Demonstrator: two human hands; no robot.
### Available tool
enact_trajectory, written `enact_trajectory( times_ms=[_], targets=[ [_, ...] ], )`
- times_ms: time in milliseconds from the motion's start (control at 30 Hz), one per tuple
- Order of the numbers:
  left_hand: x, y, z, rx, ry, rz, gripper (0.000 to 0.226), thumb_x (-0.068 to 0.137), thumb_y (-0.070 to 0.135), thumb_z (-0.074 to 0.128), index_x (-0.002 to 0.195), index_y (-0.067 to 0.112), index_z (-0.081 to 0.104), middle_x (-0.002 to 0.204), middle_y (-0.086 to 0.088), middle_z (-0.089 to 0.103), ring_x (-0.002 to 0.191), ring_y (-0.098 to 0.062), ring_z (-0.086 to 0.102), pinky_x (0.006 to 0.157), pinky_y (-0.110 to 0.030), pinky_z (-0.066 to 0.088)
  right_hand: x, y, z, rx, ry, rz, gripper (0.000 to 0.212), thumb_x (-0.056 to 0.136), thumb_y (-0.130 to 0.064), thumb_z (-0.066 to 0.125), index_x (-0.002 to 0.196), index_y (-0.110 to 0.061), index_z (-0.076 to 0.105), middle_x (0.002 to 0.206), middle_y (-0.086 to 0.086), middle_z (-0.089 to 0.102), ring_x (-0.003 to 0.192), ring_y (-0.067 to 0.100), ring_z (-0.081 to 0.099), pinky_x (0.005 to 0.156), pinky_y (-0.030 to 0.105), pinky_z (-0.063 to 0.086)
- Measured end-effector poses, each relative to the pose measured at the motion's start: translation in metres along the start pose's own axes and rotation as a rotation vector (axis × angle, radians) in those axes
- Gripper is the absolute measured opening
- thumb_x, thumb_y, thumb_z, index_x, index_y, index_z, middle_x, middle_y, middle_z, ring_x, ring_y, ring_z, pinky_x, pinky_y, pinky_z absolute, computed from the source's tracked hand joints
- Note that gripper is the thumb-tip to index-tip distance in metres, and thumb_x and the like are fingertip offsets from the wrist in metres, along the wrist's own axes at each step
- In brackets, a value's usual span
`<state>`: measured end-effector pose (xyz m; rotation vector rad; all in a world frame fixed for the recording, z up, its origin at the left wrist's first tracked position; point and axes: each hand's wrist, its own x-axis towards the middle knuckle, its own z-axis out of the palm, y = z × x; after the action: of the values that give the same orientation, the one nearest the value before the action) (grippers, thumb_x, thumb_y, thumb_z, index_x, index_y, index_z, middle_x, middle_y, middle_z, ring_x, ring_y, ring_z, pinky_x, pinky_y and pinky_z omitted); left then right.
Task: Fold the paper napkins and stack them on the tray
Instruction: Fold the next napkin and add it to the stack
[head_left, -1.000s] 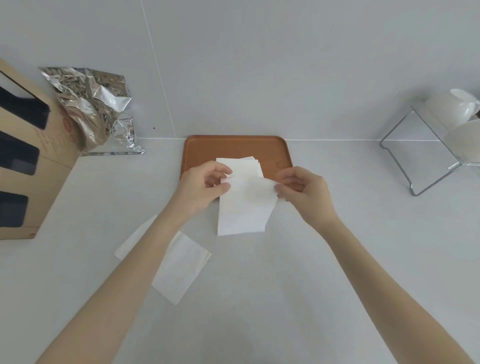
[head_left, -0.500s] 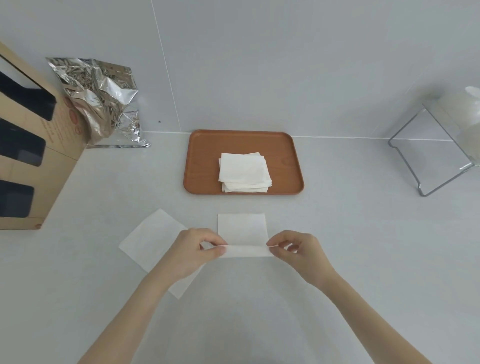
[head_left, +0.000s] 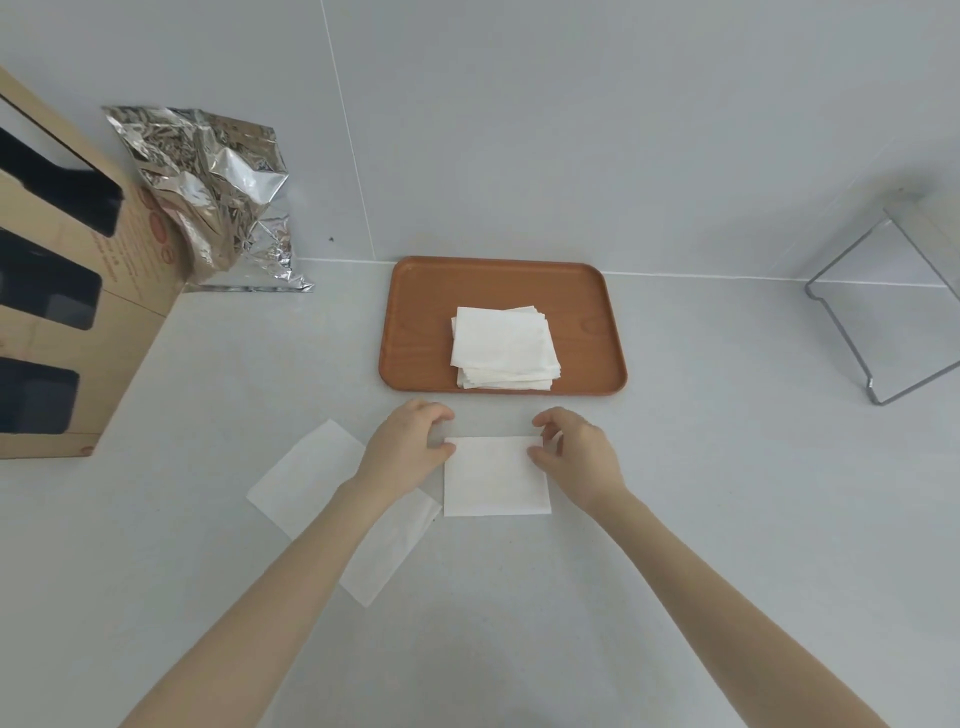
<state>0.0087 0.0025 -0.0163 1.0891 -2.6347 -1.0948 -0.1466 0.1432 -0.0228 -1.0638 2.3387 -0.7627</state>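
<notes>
Both hands, left (head_left: 405, 452) & right (head_left: 579, 457), grips loosely apart at far corners of folded napkin (head_left: 496, 478) on counter (head_left: 727, 519), near tray (head_left: 415, 332) w/ stack (head_left: 504, 345). Best: match edges, press crease flat.

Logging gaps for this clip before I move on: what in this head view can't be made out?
- Flat napkin on the counter: its middle is hidden under the left forearm.
- Napkin stack on the tray: the count is unreadable, the layers too thin.
- Wire rack: cut off by the right edge, its top blurred.
- Cardboard box: cut off by the left edge, print too small.
- Left hand and right hand: whether the fingers pinch the folded napkin.
</notes>
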Motion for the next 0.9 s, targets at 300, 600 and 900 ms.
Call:
enact_trajectory(
  times_ms=[300,600,900],
  targets=[
    [-0.033,0.002,0.001,0.159,-0.052,0.299,0.012,0.080,0.020,0.064,0.088,0.014,0.067,0.097,-0.002,0.066,0.095,-0.019,0.054,0.079,-0.032,0.044,-0.029,0.008,-0.022,-0.248,-0.102,-0.352,0.010,0.082,-0.018,0.063,0.091,-0.017,0.067,0.098,-0.001,0.066,0.089,0.019,0.057,0.068,0.026,0.043],
    [-0.045,-0.016,0.025,0.376,-0.003,0.448,0.018,0.074,0.028,0.050,0.067,0.022,0.066,0.070,0.010,0.067,0.074,-0.004,0.046,0.061,-0.020,0.033,-0.045,0.028,-0.001,-0.518,-0.048,-0.581,0.020,0.079,-0.023,0.046,0.070,-0.022,0.064,0.074,-0.010,0.068,0.070,0.015,0.061,0.058,0.022,0.046],
    [-0.029,0.013,-0.008,-0.091,-0.047,0.233,0.010,0.083,0.011,0.056,0.079,0.016,0.065,0.075,0.009,0.064,0.070,0.009,0.055,0.065,-0.002,0.036,-0.035,-0.003,-0.024,-0.074,0.049,-0.350,0.012,0.082,-0.017,0.049,0.078,-0.013,0.059,0.078,0.002,0.066,0.075,0.017,0.059,0.069,0.028,0.046]
  ],
)
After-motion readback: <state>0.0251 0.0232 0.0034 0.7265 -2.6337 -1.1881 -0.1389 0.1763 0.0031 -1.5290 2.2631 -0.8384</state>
